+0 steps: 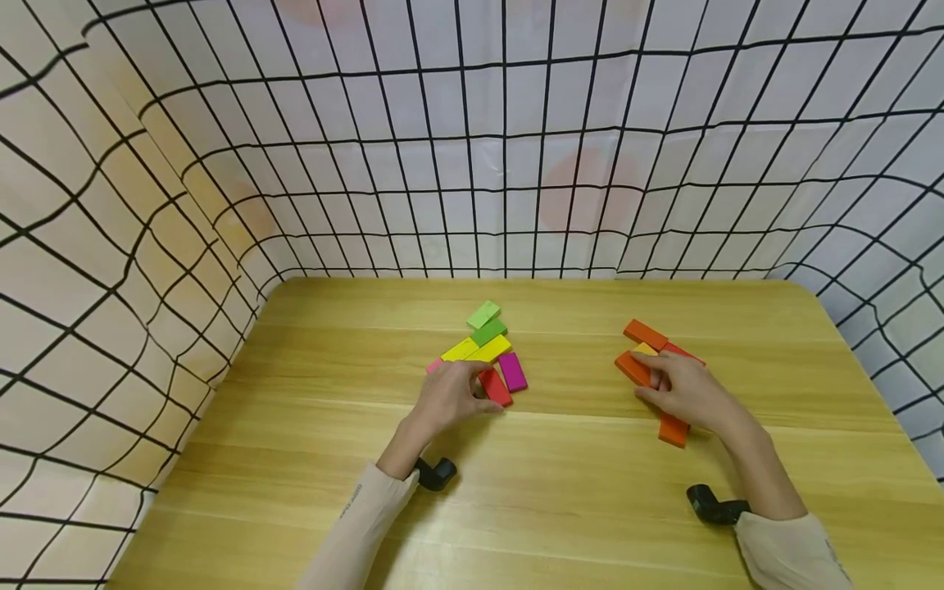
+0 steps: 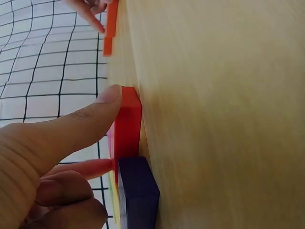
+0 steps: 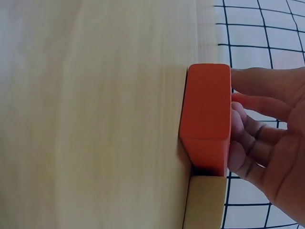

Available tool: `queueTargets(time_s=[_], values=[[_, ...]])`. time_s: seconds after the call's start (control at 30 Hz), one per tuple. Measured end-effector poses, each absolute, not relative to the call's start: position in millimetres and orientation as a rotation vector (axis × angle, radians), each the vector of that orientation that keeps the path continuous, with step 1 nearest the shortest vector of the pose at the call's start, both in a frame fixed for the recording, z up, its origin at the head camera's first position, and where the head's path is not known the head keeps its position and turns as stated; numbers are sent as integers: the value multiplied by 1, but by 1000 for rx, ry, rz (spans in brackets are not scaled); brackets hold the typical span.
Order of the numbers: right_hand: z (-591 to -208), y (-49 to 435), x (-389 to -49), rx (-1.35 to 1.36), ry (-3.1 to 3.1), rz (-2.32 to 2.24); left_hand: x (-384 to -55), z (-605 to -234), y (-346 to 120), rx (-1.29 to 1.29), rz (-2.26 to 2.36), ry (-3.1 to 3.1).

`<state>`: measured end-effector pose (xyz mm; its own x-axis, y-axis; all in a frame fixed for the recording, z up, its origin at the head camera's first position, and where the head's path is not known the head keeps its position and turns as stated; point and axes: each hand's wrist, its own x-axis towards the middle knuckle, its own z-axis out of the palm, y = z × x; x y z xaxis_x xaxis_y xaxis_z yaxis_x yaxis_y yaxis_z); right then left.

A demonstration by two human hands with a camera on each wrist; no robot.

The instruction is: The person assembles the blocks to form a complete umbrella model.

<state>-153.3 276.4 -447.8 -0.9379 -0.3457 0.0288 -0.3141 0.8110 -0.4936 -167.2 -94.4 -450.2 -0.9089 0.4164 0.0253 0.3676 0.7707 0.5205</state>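
Observation:
My left hand (image 1: pixel 451 393) is at the left cluster of blocks, thumb and index finger pinching the ends of a red block (image 1: pixel 495 388). In the left wrist view a dark blue block (image 2: pixel 139 193) stands in front of that red block. A magenta block (image 1: pixel 513 372) lies just beyond it. My right hand (image 1: pixel 687 388) pinches an orange block (image 1: pixel 633 369) in the right cluster, with a yellow block (image 1: pixel 645 349) under the index finger. Nearer the front lies another orange block (image 1: pixel 673 429), with a tan block (image 3: pixel 205 202) beside it in the right wrist view.
Yellow blocks (image 1: pixel 488 349), a green block (image 1: pixel 489 332) and a light green block (image 1: pixel 483 315) extend behind the left hand. A further orange block (image 1: pixel 645 333) and a red block (image 1: pixel 683 353) lie behind the right hand. Black wire mesh (image 1: pixel 505 188) borders the wooden table (image 1: pixel 560 508).

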Motion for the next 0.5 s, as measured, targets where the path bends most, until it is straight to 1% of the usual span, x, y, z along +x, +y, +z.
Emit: queueTargets(time_s=[0.3, 0.5], values=[[-447, 273, -154, -522, 2916, -719, -169, -450, -94, 599, 885, 2822], [-446, 269, -153, -517, 2891, -763, -170, -451, -93, 576, 942, 2741]])
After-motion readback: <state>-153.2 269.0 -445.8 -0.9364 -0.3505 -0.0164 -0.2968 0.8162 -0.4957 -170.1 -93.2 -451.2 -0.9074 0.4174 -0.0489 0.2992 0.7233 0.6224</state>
